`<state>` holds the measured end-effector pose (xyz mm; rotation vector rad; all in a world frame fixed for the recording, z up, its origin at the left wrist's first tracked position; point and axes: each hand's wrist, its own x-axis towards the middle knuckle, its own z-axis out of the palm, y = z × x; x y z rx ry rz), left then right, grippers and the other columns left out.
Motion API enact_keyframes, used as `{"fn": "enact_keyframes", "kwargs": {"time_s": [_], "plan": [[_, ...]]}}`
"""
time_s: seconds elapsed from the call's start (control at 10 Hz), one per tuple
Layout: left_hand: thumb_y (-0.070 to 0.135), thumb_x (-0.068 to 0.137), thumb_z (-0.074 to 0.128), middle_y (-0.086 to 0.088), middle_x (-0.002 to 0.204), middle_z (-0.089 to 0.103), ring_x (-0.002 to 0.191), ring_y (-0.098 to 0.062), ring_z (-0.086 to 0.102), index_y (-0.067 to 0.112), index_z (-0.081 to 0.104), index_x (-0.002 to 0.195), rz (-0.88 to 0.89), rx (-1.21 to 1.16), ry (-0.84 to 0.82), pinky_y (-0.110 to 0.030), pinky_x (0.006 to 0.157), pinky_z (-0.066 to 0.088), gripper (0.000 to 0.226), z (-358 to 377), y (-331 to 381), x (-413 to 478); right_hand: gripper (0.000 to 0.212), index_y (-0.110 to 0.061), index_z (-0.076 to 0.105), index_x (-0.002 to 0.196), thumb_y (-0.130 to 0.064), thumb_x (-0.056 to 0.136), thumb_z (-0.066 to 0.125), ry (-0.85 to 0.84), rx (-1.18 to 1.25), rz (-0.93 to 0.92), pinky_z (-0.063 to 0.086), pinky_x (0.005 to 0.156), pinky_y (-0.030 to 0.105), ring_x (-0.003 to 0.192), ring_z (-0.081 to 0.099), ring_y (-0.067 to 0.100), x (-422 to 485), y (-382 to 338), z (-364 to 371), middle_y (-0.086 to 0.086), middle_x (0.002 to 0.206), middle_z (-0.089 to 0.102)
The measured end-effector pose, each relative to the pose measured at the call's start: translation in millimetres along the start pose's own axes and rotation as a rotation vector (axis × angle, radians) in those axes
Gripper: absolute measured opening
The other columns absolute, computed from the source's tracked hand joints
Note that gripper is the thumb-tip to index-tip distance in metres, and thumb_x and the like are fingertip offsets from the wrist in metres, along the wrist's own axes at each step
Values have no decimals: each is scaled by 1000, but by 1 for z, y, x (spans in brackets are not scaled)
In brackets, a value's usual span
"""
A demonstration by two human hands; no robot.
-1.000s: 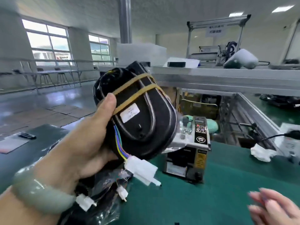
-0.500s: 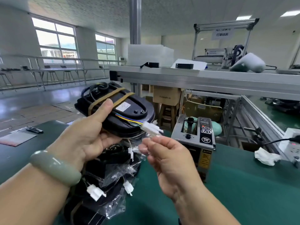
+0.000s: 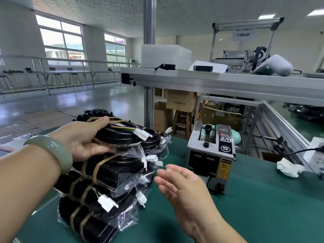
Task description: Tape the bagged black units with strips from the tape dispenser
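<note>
A stack of bagged black units, banded with tan rubber bands and trailing white connectors, lies on the green mat at the left. My left hand grips the top black unit by its near edge, thumb over the top; it lies flat on the stack. To the right of the stack my right hand hovers, fingers straight and holding nothing. The grey tape dispenser stands just behind my right hand.
The green mat covers the bench. A crumpled white wipe and a power strip with a black cable lie at the right. An aluminium conveyor shelf runs overhead behind the dispenser. Cardboard boxes sit beneath.
My left hand lowered the top black unit from raised and tilted to flat on the stack. My right hand let go of the white connector and drew back, opening.
</note>
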<state>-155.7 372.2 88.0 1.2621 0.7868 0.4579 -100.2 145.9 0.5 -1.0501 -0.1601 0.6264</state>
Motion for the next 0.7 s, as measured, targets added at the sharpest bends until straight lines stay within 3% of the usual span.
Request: {"fn": "enact_keyframes", "kwargs": {"time_s": [0.1, 0.2, 0.3, 0.5, 0.6, 0.7], "plan": [[42, 85, 66, -20, 90, 73, 69, -34, 72, 3, 62, 104, 47, 163, 14, -45, 57, 61, 44, -4, -4, 2, 15, -4, 60, 98, -1, 84, 65, 36, -21, -8, 53, 54, 20, 67, 69, 18, -6, 4, -16, 12, 82, 74], [63, 78, 62, -18, 66, 71, 42, -23, 62, 0, 62, 97, 103, 364, 114, -27, 40, 54, 66, -8, -5, 1, 16, -3, 61, 96, 1, 82, 66, 75, -58, -22, 53, 52, 21, 66, 69, 19, -11, 6, -30, 15, 82, 74], [66, 71, 60, -19, 60, 68, 38, -23, 61, 3, 59, 100, 76, 295, 79, -23, 33, 49, 69, -16, -3, 3, 15, -3, 61, 95, 2, 82, 66, 104, -67, -32, 51, 50, 20, 63, 69, 19, -16, 6, -41, 15, 80, 74], [54, 74, 67, -14, 58, 70, 34, -12, 59, 7, 59, 96, 4, 264, 128, -17, 30, 42, 52, -39, -8, 15, 10, -3, 61, 96, 1, 87, 62, 144, -68, -45, 52, 50, 21, 63, 69, 19, -22, 3, -61, 13, 81, 74], [53, 54, 73, -10, 61, 71, 39, -11, 62, 7, 63, 96, -11, 242, 134, -19, 35, 46, 63, -48, -16, 19, 9, -2, 61, 96, 2, 88, 61, 173, -71, -40, 51, 49, 21, 61, 68, 19, -24, 2, -70, 13, 79, 74], [61, 70, 70, -2, 75, 71, 48, -13, 66, 16, 67, 104, 124, 208, 145, -25, 42, 51, 57, -66, -27, 45, 9, -3, 61, 96, 1, 87, 61, 217, -84, -68, 51, 48, 21, 61, 69, 18, -28, -2, -78, 13, 79, 74]]}}
